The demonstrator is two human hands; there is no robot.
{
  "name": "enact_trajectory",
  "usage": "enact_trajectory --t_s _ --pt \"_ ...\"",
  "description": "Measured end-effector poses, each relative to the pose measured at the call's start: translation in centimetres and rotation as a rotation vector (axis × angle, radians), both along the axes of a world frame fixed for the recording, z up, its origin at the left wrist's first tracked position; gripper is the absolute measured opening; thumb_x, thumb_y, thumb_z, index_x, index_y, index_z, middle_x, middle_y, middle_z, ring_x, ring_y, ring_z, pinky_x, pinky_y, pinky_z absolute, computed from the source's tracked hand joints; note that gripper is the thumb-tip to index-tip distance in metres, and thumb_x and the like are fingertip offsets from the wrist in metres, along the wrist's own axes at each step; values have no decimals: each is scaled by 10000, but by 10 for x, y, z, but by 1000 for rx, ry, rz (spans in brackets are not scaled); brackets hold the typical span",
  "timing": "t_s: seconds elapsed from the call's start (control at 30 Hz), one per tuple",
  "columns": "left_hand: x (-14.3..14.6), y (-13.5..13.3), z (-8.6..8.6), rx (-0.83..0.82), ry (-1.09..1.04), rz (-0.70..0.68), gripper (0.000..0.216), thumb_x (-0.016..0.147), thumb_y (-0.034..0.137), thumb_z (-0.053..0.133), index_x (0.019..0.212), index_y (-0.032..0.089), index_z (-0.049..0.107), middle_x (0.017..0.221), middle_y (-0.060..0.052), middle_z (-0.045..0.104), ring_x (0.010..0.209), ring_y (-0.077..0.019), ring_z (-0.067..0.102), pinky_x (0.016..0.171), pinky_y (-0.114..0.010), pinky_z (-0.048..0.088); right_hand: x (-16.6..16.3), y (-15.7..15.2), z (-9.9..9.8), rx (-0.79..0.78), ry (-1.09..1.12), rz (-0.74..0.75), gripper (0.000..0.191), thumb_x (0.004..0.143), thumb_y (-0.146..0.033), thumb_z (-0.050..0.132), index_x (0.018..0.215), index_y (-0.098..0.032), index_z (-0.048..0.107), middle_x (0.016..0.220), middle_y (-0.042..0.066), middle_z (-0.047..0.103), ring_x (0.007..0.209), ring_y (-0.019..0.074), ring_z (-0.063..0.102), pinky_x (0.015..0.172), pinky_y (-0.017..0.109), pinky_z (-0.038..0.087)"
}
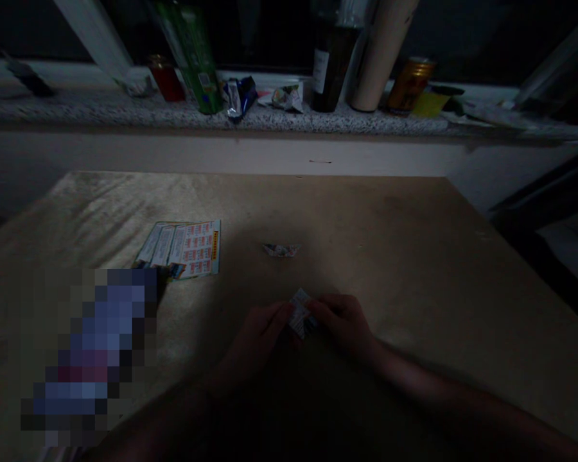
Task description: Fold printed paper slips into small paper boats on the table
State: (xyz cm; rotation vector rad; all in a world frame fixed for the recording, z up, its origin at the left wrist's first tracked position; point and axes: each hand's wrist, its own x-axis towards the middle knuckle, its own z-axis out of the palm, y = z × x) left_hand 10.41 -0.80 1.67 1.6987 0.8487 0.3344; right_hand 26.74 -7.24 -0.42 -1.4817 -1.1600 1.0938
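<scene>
A small folded piece of printed paper (299, 316), diamond-shaped from here, is pinched between both hands above the near middle of the table. My left hand (266, 324) grips its left edge, thumb on top. On the opposite edge, my right hand (340, 314) is closed with its thumb against the paper. The undersides of the fingers are in deep shadow. Just beyond the hands rests a little folded paper boat (282, 250), printed in mixed colours, touching neither hand.
Printed leaflets (197, 250) overlap on the left of the table (390, 237). Nearer, a pixelated bluish area hides something. Along the granite windowsill (270, 122) stand a green can (205, 77), a dark bottle (327, 77), a pale tube (380, 58), a gold can (411, 86) and crumpled wrappers (239, 96).
</scene>
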Motion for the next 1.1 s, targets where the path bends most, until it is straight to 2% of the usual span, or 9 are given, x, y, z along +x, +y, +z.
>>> enact_trajectory --t_s 0.17,0.33,0.47,0.63,0.77,0.87,0.93,1.0,1.1 --pt "1 2 -2 -8 22 8 436 931 386 355 652 172 613 631 20 628 611 -142 560 612 -208 405 1 -1 3 53 -1 51 431 879 -474 442 585 -161 486 540 -37 372 498 77 310 427 202 253" --pt "2 0 -3 61 5 106 285 912 365 421 819 189 625 752 21 650 712 -164 575 671 -219 419 1 0 7 45 23 -15 443 854 -513 462 589 -161 501 536 -40 362 499 79 303 428 206 256" --pt "1 1 -3 57 -4 78 360 924 349 388 712 181 625 706 18 631 684 -156 565 683 -215 416 4 3 3 31 89 -17 449 825 -545 491 600 -158 530 538 -41 388 493 78 315 433 208 263" --pt "1 3 -3 37 -2 90 343 922 337 392 744 176 637 741 18 642 701 -152 574 674 -209 420 7 3 -1 56 183 -28 425 805 -558 509 623 -175 488 566 -42 380 507 87 332 448 216 268" --pt "4 -1 -4 35 -1 123 269 909 345 422 867 182 632 852 5 664 793 -175 596 722 -235 440 2 -2 1 151 -43 -83 295 831 -411 532 648 -186 477 589 -36 408 544 104 369 494 233 300" --pt "6 -7 -5 42 -96 208 224 886 306 481 1079 201 526 1059 -23 626 955 -177 585 839 -269 432 0 -6 2 329 -228 -218 237 846 -290 510 635 -196 457 634 -17 426 588 121 405 532 251 330" --pt "7 -11 -5 14 -168 222 233 871 284 512 1087 207 475 1116 -42 598 1009 -173 572 886 -292 421 0 -8 0 447 -321 -273 196 815 -229 535 639 -199 456 722 9 446 669 142 446 574 264 366" --pt "7 -12 -4 -46 -223 167 211 866 273 517 1064 211 477 1140 -47 592 1053 -177 557 921 -304 408 1 -10 -2 507 -383 -239 139 782 -192 562 671 -200 480 838 40 470 772 166 481 629 283 402" --pt "5 -12 -2 -121 -258 54 219 879 253 493 1095 216 504 1162 -40 597 1092 -181 541 959 -299 389 2 -12 -2 527 -422 -87 74 757 -174 578 742 -205 512 990 71 489 896 199 503 702 317 432"
